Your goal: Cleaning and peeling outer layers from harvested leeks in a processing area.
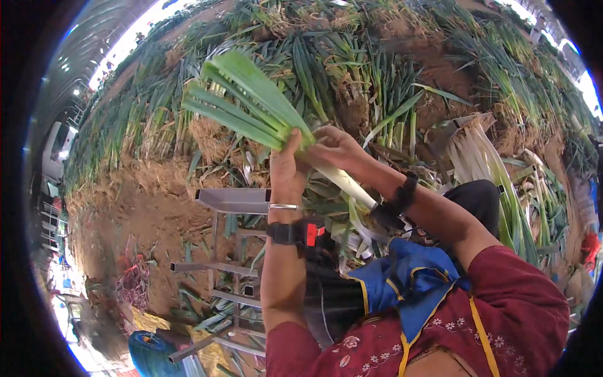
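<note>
A single leek (346, 184) with a white shank and broad green leaves is held up in front of me. My left hand (289, 158) is closed round it where the leaves fan out, the thumb lying on the leaf base. My right hand (341, 148) pinches the leek just beside that, its fingers at the upper shank. The leaves point to the upper left and the white end slopes down towards my right wrist. Its root end is hidden near my right wristband.
A metal frame (233, 200) stands left of my legs. Bundled leeks (155, 136) lie across the ground beyond. Stripped leeks (490, 165) rest on a support at my right. Leaf scraps lie below my hands. A blue-green roll (150, 351) is at lower left.
</note>
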Motion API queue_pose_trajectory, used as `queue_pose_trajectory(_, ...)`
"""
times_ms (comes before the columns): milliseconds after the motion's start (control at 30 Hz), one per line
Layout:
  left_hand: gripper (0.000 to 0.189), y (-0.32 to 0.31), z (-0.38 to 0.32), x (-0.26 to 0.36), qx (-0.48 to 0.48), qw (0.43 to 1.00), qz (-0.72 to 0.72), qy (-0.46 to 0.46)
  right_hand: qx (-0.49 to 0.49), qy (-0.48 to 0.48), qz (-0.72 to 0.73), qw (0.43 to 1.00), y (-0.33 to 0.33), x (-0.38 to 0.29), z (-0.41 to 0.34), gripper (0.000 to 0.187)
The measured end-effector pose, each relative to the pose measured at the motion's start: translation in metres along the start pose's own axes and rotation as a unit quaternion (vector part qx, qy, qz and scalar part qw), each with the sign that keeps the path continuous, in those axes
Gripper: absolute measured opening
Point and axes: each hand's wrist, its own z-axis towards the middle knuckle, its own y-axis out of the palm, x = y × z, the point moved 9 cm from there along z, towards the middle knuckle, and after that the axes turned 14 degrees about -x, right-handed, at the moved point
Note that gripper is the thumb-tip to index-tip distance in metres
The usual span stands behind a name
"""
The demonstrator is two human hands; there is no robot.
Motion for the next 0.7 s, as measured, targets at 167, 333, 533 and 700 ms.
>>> queue_pose_trajectory(167,0.036,0.015,-0.006,0.010,-0.030,0.999,-0.033,0.007,-0.016,-0.082,0.027,0.996,0.010,-0.011,0.008,0.034)
queue_pose_trajectory(333,0.038,0.027,-0.012,0.024,-0.076,0.996,0.029,0.023,-0.007,-0.144,0.002,0.990,0.019,-0.032,-0.001,0.031)
queue_pose_trajectory(533,0.038,0.029,-0.011,0.021,-0.081,0.997,-0.016,0.002,0.015,-0.144,0.025,0.989,0.013,-0.027,-0.006,0.029)
queue_pose_trajectory(700,0.038,0.022,-0.014,0.020,-0.051,0.998,0.029,-0.015,-0.005,-0.131,-0.007,0.991,0.011,-0.036,-0.017,0.030)
